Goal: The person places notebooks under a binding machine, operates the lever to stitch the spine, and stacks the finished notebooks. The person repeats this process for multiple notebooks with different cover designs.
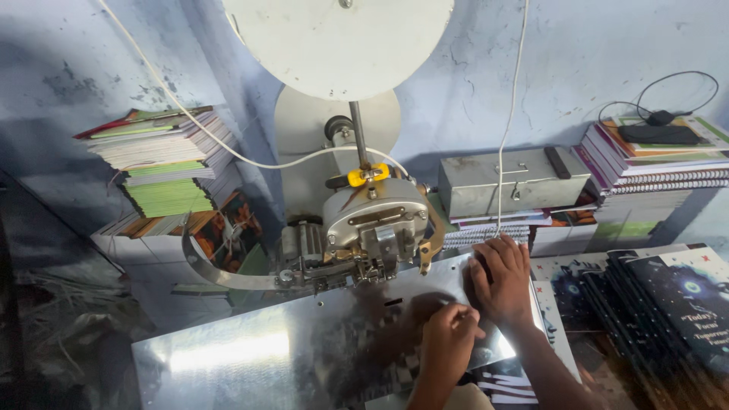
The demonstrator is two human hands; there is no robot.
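**Dim room, bright glare on steel**

We see a dim scene with cool, bluish light on the cracked plaster wall (600, 53). The shiny steel tabletop (250, 353) throws back a white streak of glare at its left and mirrors dark shapes further right. The left edge sinks into deep shadow, detail lost. Our left hand (448, 334) and right hand (503, 277) look slightly soft. Lines bow outward toward the corners, a wide-lens distortion.

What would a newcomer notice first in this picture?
First the grey machine at centre, below a large white disc. Then the shiny metal plate in front, with both hands at its right edge: left hand, right hand. Dark notebooks lie at right.
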